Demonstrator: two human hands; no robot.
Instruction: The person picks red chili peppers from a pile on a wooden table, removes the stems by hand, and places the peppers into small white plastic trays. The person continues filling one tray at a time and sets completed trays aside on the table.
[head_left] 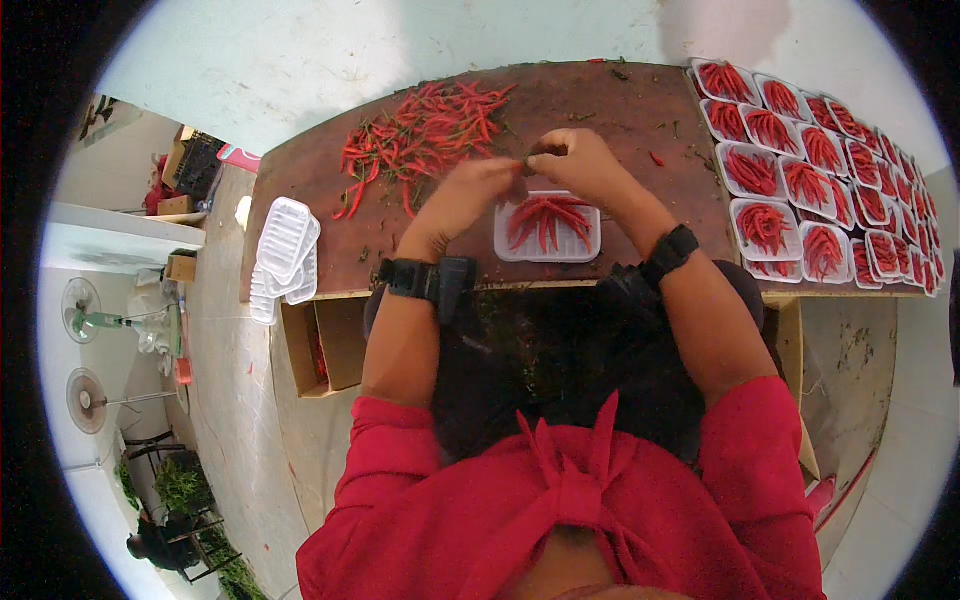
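While the left hand point(472, 190) and the right hand point(584, 160) are close together at the fingertips, a small, dark reddish bit shows between them, too blurred to name; the fingers of both are bent inward, and I cannot tell how far either grip is open or whether either has firm hold of anything. Just below the fingertips, on the side nearer the body, a white plastic tray point(548, 257) lies flat on the brown tabletop point(615, 112), with slender red chilies point(548, 224) fanned out in it. Beyond the left hand, up and to the left, spreads a loose heap of red chilies point(430, 125) with green stems among them. Farther left of the grip, at the table's edge, is a stack of ribbed white trays point(287, 243), some set askew. To the right of the right hand lies one short red chili point(656, 158), and well past it stand closely set rows of chili-filled trays point(768, 255), some overlapping. Behind the hands, a black strapped device point(410, 278) sits on the left wrist and a black wristband point(671, 252) on the right. An open cardboard box point(346, 345) stands below the tabletop, left of the grip.
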